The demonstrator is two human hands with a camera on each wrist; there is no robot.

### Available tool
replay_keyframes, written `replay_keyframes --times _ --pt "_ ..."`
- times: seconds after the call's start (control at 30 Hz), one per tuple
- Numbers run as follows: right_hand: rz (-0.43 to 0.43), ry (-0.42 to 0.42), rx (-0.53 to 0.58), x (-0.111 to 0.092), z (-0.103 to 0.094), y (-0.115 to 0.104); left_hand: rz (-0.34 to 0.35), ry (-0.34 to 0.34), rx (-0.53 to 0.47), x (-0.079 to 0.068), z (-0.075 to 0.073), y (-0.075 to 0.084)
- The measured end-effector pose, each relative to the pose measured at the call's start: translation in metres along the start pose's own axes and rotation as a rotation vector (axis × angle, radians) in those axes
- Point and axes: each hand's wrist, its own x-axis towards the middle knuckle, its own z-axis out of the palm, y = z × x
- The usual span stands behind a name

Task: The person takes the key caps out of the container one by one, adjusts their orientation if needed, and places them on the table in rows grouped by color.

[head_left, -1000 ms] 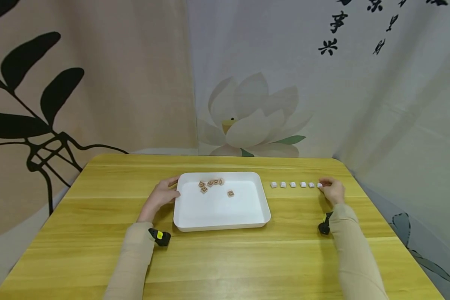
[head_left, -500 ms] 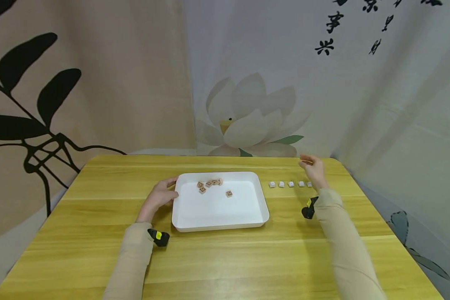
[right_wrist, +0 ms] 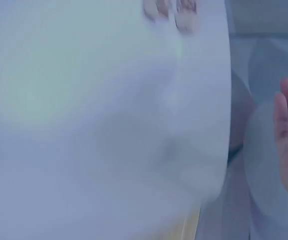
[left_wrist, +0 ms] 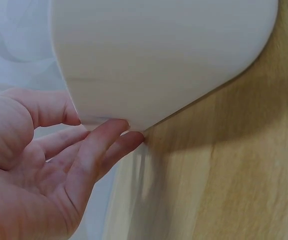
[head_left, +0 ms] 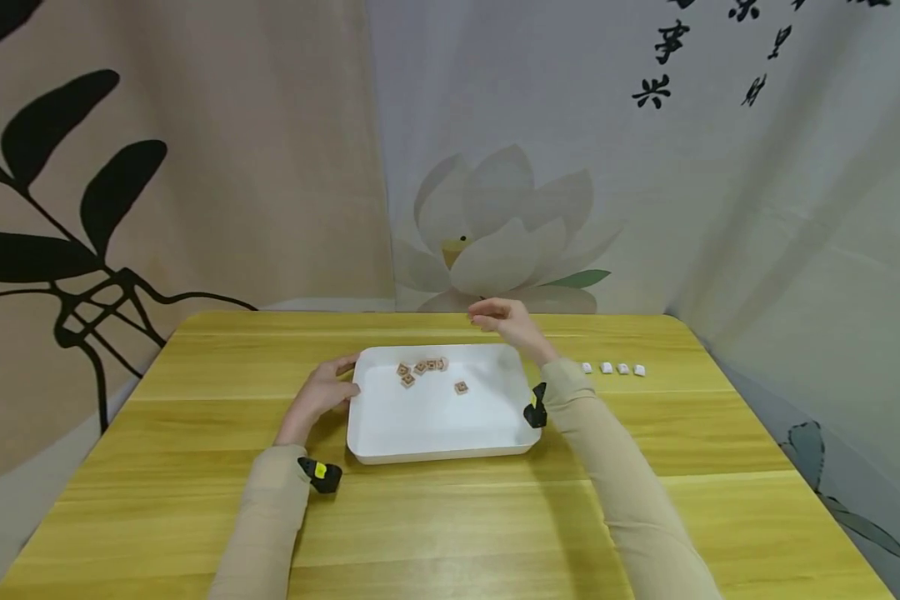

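My left hand [head_left: 326, 393] holds the left side of a shallow white tray [head_left: 442, 437]. In the left wrist view its fingertips [left_wrist: 115, 127] press on the rim and wall of the tray. Several small brown square pieces [head_left: 461, 387] lie in the tray, most of them grouped toward the back left. My right hand [head_left: 513, 323] hovers over the tray's far right edge with loosely bent fingers and nothing between them. At the edge of the right wrist view these fingers [right_wrist: 283, 117] show beside the tray.
Several small white keycap-like pieces [head_left: 606, 368] stand in a row on the wooden table [head_left: 435, 533], right of the tray; the right sleeve [head_left: 607, 450] hides the row's left end. A printed curtain [head_left: 270, 167] hangs behind the table.
My right hand has let go of the white piece at the row's right end. It has lifted and swung left to the tray's far edge. The left hand stays on the tray.
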Motion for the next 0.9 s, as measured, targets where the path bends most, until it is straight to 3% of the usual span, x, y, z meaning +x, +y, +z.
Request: replay_keyframes --times 0.33,0.47,0.9 --pt "0.010 -0.231 -0.090 0.007 0.060 -0.003 -0.003 -0.007 -0.011 -0.001 0.000 0.001" --pt "0.014 -0.282 -0.116 0.009 0.078 -0.003 -0.002 -0.004 -0.006 -0.001 0.000 0.001" --pt "-0.011 -0.361 -0.232 0.007 0.098 0.004 0.001 -0.015 -0.025 -0.002 0.000 0.002"
